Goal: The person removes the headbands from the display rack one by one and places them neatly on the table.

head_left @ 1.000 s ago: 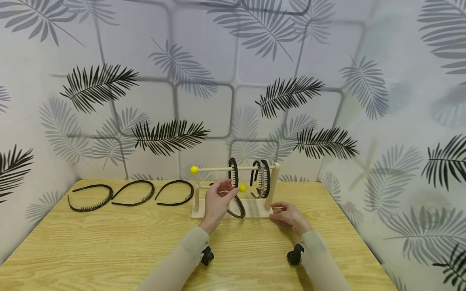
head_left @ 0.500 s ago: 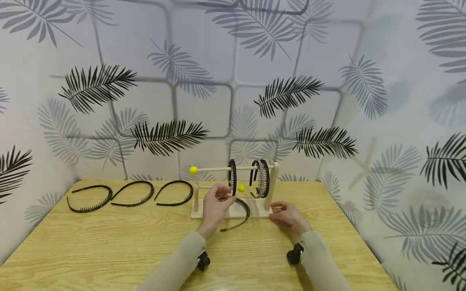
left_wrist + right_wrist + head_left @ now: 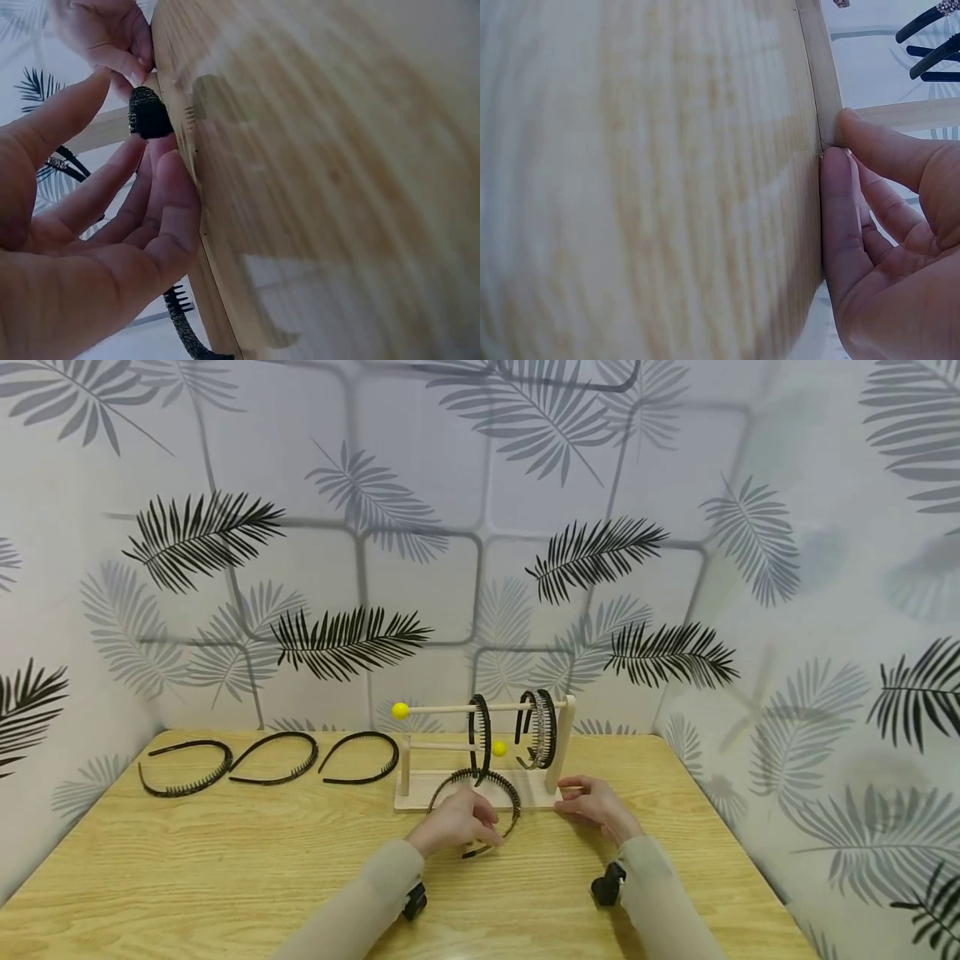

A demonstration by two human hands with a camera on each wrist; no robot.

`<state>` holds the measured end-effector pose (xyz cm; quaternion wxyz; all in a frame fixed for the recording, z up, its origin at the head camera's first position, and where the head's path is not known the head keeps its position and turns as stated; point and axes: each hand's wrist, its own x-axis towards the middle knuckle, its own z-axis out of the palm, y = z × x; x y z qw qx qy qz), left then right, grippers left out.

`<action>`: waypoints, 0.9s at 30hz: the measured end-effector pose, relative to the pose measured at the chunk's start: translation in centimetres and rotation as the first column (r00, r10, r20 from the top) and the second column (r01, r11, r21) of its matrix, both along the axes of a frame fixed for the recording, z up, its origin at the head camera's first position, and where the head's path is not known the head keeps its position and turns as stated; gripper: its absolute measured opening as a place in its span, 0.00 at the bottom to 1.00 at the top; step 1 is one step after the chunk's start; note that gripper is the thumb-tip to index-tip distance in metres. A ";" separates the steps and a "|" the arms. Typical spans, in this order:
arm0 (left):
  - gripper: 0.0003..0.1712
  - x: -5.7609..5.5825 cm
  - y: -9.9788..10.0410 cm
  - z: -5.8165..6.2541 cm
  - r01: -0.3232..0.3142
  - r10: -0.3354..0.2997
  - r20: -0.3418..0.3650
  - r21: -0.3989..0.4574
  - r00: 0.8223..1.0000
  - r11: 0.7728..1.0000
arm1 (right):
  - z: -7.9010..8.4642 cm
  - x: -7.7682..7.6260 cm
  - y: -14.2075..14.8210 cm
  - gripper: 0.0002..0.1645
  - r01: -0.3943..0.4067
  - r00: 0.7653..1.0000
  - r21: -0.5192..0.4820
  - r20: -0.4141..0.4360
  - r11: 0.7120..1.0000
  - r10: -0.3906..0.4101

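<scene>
A toothed dark headband (image 3: 516,802) lies in a loop at the front of the wooden stand (image 3: 528,797). My left hand (image 3: 461,822) is over this loop, fingers loosely bent. In the left wrist view the headband (image 3: 150,114) shows just beyond the fingertips, with the thumb standing apart from it; part of the band is hidden behind the fingers. Another black headband (image 3: 481,735) hangs from the stand's upper rod, near the lower rod's yellow ball (image 3: 499,748). My right hand (image 3: 596,806) pinches the right end of the stand's base (image 3: 826,112).
Several headbands (image 3: 542,731) hang together at the right of the upper rod, by the upright post (image 3: 562,743). On the table (image 3: 247,860), left of the stand, lie 3 more open headbands (image 3: 296,768). A yellow ball (image 3: 401,711) caps the upper rod's left end.
My left hand has moved down from beside the lower rod to the table in front. The lower headband has come down flatter and forward; the hanging one has dropped slightly. My right hand stays put.
</scene>
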<state>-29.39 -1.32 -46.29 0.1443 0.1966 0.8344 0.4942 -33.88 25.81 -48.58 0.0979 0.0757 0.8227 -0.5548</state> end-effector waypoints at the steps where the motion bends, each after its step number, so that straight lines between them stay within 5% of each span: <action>1: 0.17 0.1 0.1 0.0 0.011 -0.011 0.002 -0.013 1.000 1.000 | 0.0 0.0 0.0 0.29 0.000 1.000 0.001 0.001 1.000 0.000; 14: 0.08 0.0 0.4 -0.1 0.073 -0.072 0.009 -0.058 0.997 0.996 | 0.0 0.0 0.1 0.29 -0.003 1.000 0.019 -0.004 1.000 0.003; 27: 0.14 0.2 0.8 -0.1 0.065 -0.070 -0.046 -0.101 0.997 0.993 | 0.1 -0.1 -0.1 0.29 -0.006 1.000 -0.031 0.013 0.999 0.007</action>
